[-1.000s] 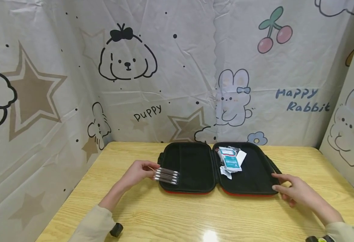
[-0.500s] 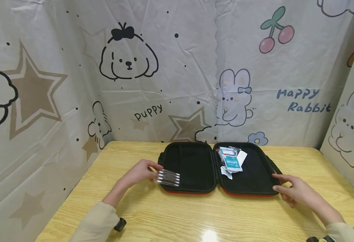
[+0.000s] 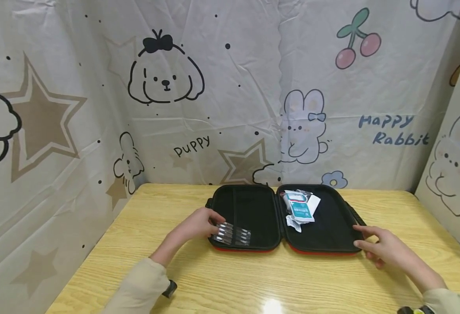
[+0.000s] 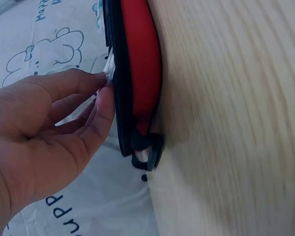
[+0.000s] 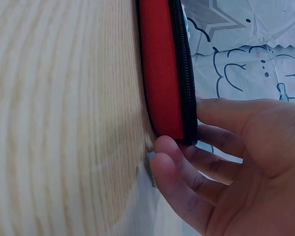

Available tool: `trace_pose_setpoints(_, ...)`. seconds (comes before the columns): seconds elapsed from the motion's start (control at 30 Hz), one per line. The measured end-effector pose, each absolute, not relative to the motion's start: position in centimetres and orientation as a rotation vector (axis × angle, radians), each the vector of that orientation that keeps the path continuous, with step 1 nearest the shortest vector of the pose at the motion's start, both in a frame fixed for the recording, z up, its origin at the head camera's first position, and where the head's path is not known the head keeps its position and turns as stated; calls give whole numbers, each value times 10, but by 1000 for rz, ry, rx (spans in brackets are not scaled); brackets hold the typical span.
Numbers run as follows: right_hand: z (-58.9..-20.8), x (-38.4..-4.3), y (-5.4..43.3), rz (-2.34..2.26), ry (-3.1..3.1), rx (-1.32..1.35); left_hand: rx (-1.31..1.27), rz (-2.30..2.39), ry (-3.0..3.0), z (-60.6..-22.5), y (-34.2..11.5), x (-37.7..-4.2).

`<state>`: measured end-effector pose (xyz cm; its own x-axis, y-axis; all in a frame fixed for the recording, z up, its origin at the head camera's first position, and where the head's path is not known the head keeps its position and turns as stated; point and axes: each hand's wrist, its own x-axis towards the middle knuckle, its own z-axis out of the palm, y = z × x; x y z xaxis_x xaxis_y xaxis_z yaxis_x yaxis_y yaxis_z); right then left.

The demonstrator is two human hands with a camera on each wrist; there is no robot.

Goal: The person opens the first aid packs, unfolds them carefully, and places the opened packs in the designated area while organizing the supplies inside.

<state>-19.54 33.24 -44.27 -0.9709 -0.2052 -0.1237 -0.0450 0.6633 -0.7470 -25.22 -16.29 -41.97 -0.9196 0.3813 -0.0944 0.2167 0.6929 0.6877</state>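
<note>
One flat, clear plastic packet of white-tipped swabs (image 3: 243, 236) below centre in the head view, pinched between thumb and finger of the left hand (image 3: 200, 223), just right of those fingertips and well apart from the right hand (image 3: 387, 246). Cannot count the swabs exactly, too small and blurred. Across the packet's middle, one narrow black strip (image 3: 235, 205); cannot tell which is on top. Around it, one zippered fabric case (image 3: 259, 213), black inside and red outside, open in two halves, with the packet at the lower left of the left half. In the right half, one teal-and-white sachet (image 3: 302, 211) atop white and silvery wrappers (image 3: 294, 224), too overlapped to count. Right hand clamped on the case's right edge, other fingers curled below thumb and index. Two beige sleeves (image 3: 141, 281), lower left and lower right. Underneath, one pale wooden table (image 3: 214, 283); behind, cartoon-printed cream cloth (image 3: 253, 26) across the upper frame.
</note>
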Motion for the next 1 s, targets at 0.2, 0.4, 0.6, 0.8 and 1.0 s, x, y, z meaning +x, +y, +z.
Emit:
trace_pose_setpoints(0.2, -444, -197, 334, -1201, 2686, -215, 433, 1053, 2644, -424, -149, -255)
trace_pose_setpoints(0.4, -443, -196, 333, -1195, 2694, -213, 453, 1070, 2642, -430, -133, -259)
trace_pose_setpoints(0.6, -442, -196, 332, -1194, 2697, -206, 438, 1113, 2638, -433, -122, -261)
trace_pose_setpoints(0.8, -442, -198, 333, -1193, 2702, -214, 406, 1176, 2597, -433, -119, -260)
trace_pose_setpoints(1.0, -445, -196, 334, -1204, 2701, -223, 461, 1237, 2533, -437, -118, -259)
